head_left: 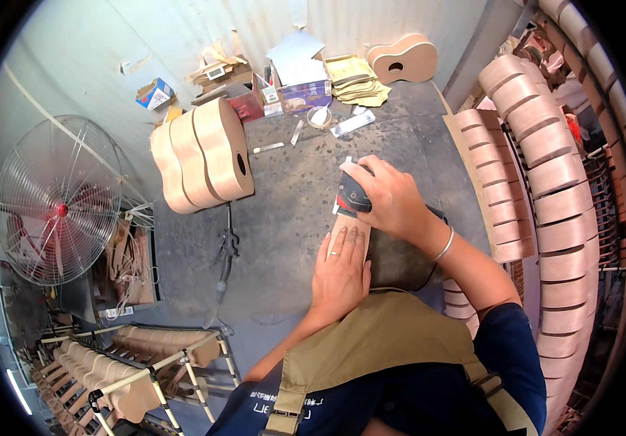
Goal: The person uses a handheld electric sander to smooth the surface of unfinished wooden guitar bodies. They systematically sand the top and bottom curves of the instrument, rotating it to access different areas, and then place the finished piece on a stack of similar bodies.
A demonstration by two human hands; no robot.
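At the lower centre of the frame, a tan apron (378, 334) over dark blue sleeves is seen. Just above it, the left hand (340, 272) is laid flat, fingers extended, on a narrow wooden piece (349, 232) that is pressed against a dark rounded pad (399, 261) at the near edge of the grey surface (291, 211). A ring is worn on one finger. The right hand (393, 200), a bracelet at its wrist, is closed around a red and black sanding tool (353, 198), which is held on the far end of the wooden piece, slightly right of the frame's centre.

Further up and to the left, three unfinished guitar bodies (200, 152) are stood on edge side by side on the surface. At the far end, in the upper centre, sheets of sandpaper (356, 80), small boxes and another guitar body (404, 59) are gathered against the wall. Bent wooden sides (538, 145) are stacked along the right edge. A wire-guarded fan (58, 200) is seen at the left, and a rack of guitar necks (124, 363) at the lower left.
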